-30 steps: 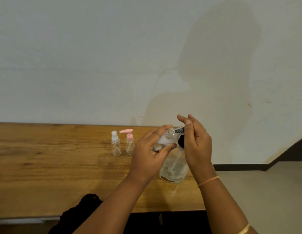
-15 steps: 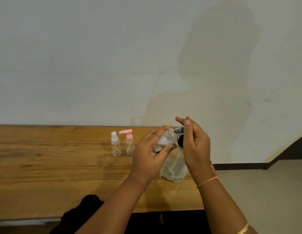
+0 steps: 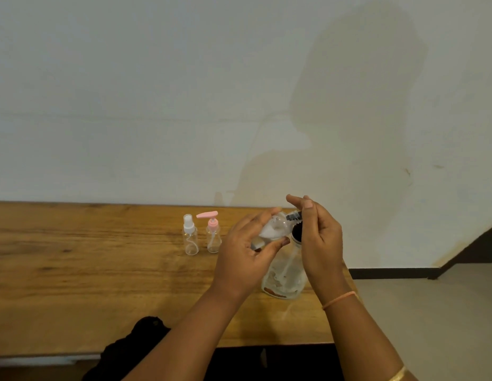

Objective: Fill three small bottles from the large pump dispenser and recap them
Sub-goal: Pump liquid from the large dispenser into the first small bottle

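Head view shows the small bottle (image 3: 272, 229) tilted, its mouth at the black nozzle (image 3: 293, 216), pinched between thumb and fingers of the left hand (image 3: 244, 254). The right hand (image 3: 321, 243) lies over the head of the large pump dispenser (image 3: 284, 276), fingers nearly straight. Slow presses with mouth against spout should avoid spills. On the table (image 3: 74, 270), a spray bottle (image 3: 190, 237) and a pink-pump bottle (image 3: 213, 235) stand capped, well to the left.

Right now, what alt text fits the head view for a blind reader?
A left hand holds a small clear bottle tilted at the nozzle of a large pump dispenser; the right hand is on its pump. Two capped bottles stand on the wooden table.
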